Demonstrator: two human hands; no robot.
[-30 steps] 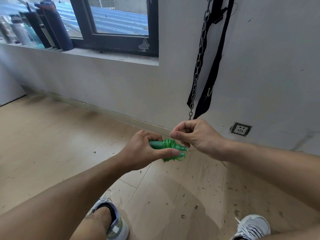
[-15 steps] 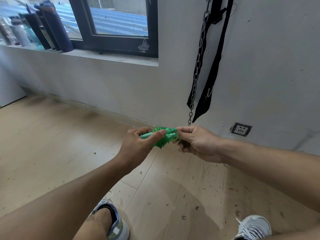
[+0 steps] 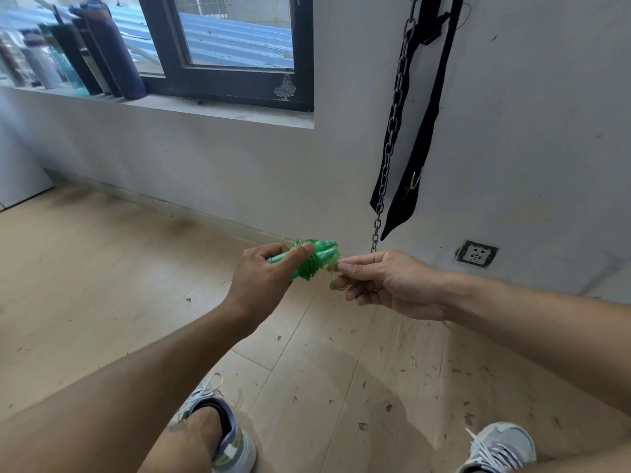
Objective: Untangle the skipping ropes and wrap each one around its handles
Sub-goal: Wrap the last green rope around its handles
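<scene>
Left hand (image 3: 263,281): gripping the green handles (image 3: 319,256) of the skipping rope, fingers curling round them, thumb lying along the top against the coils.
Right hand (image 3: 386,285): pinching the loose end of the green rope (image 3: 333,283) between thumb and forefinger, just right of the handle tips; other fingers curling loosely below.
Skipping rope: being held in the air between both hands, above the wooden floor (image 3: 85,285); most of it is sitting wound in tight coils (image 3: 305,268) around the paired handles, with a short loop hanging by the right fingertips.
Wall: a metal chain (image 3: 392,131) and black strap (image 3: 423,114) are hanging beside a wall socket (image 3: 476,253).
Windowsill (image 3: 205,110): bottles (image 3: 112,52) are standing in a row at its left end.
Floor: two sneakers (image 3: 225,435) are showing at the bottom edge.
</scene>
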